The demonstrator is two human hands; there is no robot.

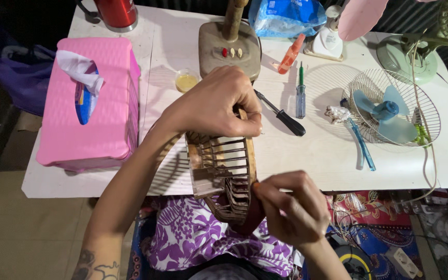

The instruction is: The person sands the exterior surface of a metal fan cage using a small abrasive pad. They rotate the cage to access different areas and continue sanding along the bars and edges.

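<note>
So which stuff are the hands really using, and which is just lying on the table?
In use:
- brown fan grille, gripped by the left hand
- small orange-tipped tool, pinched in the right hand

Lying about:
- pink tissue box
- black screwdriver
- green screwdriver
- blue-bladed fan
- red flask

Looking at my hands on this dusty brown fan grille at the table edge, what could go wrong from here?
1. The left hand grips the brown fan grille by its rim alone, out past the white table edge; a slip might drop it into the lap.
2. The right hand pinches a small tool at the thin ribs; hard pressure may snap one.
3. The small cup of yellowish liquid near the left forearm could tip.
</note>
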